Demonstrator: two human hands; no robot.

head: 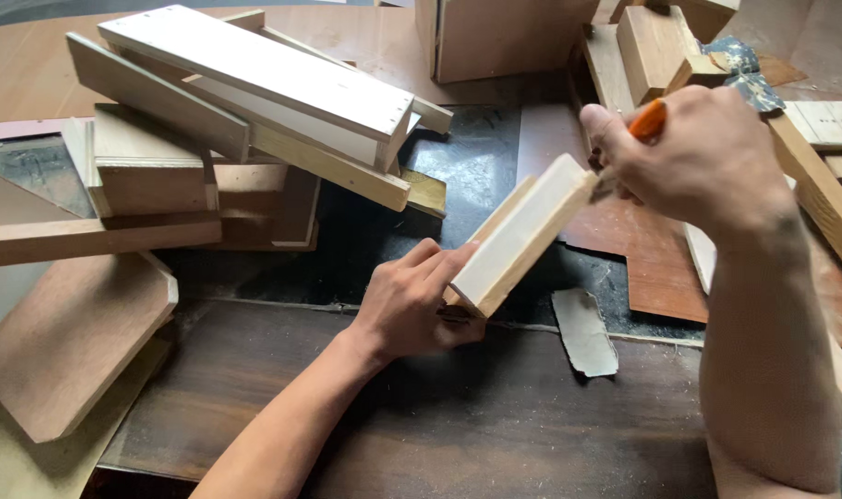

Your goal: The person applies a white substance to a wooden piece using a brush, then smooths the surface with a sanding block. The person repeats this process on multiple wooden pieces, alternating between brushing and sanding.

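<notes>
While the bench point(495, 434) is cluttered, the work sits mid-frame. Scrap pile point(236, 120) of boards back left, well apart from both hands. Pale wood block point(522, 231) is held tilted above the bench, low end toward the person, high end up right. Looks stiff, light, smooth-faced; probably slips if pinched on the faces, so grip by the edges near an end. Left hand point(411, 305) is closed around the block's low end, fingers wrapped over the top edge. Right hand point(698, 157) is closed in a fist on an orange-handled tool point(647, 120), tip touching the block's high end; tip type unclear. Sandpaper scrap point(584, 331) lies flat just right of the left hand, untouched.
</notes>
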